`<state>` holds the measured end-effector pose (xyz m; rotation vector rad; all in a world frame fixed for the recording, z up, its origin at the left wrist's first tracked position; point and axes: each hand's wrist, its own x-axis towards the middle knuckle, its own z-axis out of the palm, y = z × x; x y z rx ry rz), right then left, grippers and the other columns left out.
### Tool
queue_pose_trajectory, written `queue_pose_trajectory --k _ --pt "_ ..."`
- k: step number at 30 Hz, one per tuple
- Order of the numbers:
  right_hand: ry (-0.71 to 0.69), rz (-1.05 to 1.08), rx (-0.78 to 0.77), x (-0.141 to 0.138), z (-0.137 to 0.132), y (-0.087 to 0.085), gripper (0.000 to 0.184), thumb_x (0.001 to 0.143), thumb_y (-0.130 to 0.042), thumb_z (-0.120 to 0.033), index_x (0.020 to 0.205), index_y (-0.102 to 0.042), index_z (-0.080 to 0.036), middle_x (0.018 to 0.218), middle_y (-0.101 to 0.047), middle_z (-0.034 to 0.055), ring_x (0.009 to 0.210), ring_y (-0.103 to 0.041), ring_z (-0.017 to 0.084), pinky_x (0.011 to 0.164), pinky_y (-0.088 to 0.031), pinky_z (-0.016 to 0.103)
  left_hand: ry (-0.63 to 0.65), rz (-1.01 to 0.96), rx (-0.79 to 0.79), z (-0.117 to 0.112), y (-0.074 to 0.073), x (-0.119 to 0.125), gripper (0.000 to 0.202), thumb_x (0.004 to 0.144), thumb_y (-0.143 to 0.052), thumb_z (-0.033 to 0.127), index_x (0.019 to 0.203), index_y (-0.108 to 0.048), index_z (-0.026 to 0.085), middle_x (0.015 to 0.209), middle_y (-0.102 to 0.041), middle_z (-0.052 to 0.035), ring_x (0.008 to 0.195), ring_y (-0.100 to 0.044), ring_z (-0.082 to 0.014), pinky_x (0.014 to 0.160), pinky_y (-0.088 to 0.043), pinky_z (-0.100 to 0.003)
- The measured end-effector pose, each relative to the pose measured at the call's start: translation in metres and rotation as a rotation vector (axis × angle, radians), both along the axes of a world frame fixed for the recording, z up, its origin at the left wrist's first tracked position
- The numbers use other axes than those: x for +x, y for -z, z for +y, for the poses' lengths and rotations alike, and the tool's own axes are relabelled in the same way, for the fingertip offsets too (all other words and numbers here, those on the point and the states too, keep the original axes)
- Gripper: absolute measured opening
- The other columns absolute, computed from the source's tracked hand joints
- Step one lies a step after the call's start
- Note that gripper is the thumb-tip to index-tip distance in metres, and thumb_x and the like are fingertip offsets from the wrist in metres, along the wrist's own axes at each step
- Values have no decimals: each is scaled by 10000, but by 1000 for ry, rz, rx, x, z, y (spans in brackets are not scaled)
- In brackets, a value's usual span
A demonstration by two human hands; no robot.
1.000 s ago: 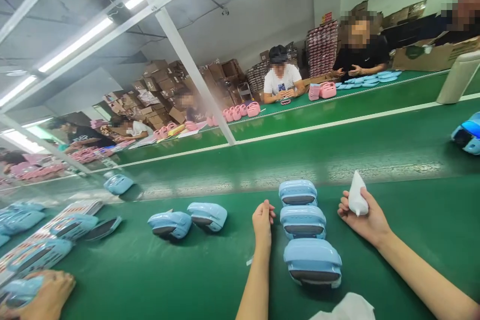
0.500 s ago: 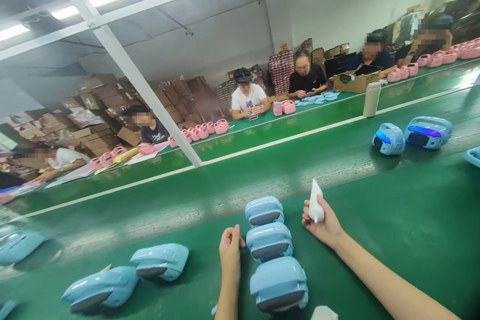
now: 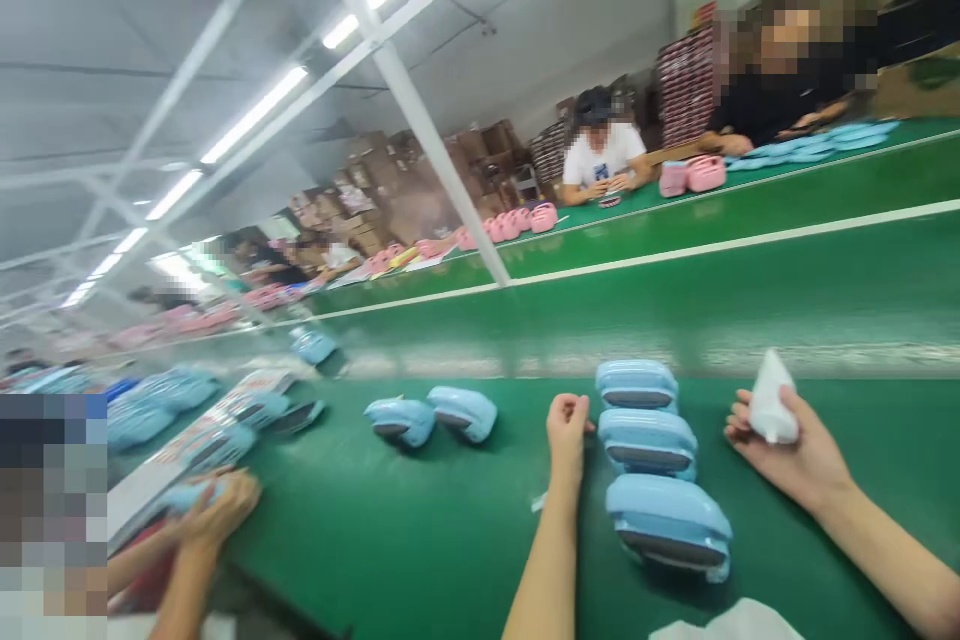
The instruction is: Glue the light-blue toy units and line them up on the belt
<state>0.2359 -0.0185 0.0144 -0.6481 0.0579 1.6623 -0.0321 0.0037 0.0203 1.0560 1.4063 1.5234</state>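
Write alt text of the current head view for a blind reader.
A person's right hand holds a white tube; the left hand, loosely curled, is across a row of three light-blue devices on a green worktop. More blue devices lie farther left; co-workers line the far side.

Three blue devices in line, one white tube.

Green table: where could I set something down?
The green table has a broad bare patch between a co-worker's hands and the left arm, on the near side of two blue cases. Another lies right of the right hand; a narrow gap separates that hand from three lined-up cases. Far left is crowded with more cases.
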Motion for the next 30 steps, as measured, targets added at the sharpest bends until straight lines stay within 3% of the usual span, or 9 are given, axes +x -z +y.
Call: queue_pose_trajectory --k 6,11,15,19,21,24,30 --pt "14 -104 58 7 1 16 238 825 -528 -323 953 -626 -148 765 -403 79 633 -459 189 514 -541 351 18 -20 -13 -4 7 2 519 595 -667 661 687 -525 170 539 -504 40 430 -454 -77 460 -381 -221" --pt "5 -138 38 12 6 30 269 805 -610 -408 991 -636 -214 766 -434 92 625 -459 207 512 -539 374 -6 14 -40 -4 7 3 546 564 -660 694 639 -477 185 506 -507 33 426 -459 -87 454 -368 -223" --pt "30 -46 32 6 2 10 254 847 -519 -365 974 -602 -162 723 -448 58 606 -461 173 520 -518 320 -17 64 -46 -7 -3 5 546 531 -675 695 604 -496 185 509 -472 50 477 -448 -89 487 -379 -223" --pt "-57 95 75 -5 3 -12 279 889 -503 -420 831 -563 -154 621 -446 22 535 -435 139 504 -452 241 -1 93 -55 -5 -16 5 546 484 -708 685 581 -534 178 521 -464 52 534 -437 -101 544 -375 -234" --pt "-17 74 81 -6 10 -14 327 923 -475 -434 804 -561 -141 591 -443 22 510 -430 141 499 -433 246 5 98 -79 3 -17 1 600 418 -733 692 662 -600 161 563 -533 36 561 -449 -112 559 -362 -241" --pt "-2 57 96 -6 19 -11 420 993 -344 -424 798 -565 -126 565 -440 21 484 -425 142 493 -414 251 -1 133 -104 16 -11 -6 653 349 -745 711 664 -606 156 549 -521 44 564 -426 -114 553 -329 -242" --pt "-30 53 121 -6 19 -10 486 1022 -284 -442 783 -569 -129 550 -459 26 484 -424 144 513 -417 260 -23 334 -104 15 -5 -13 610 455 -665 757 616 -598 172 524 -521 41 523 -441 -131 493 -314 -252"
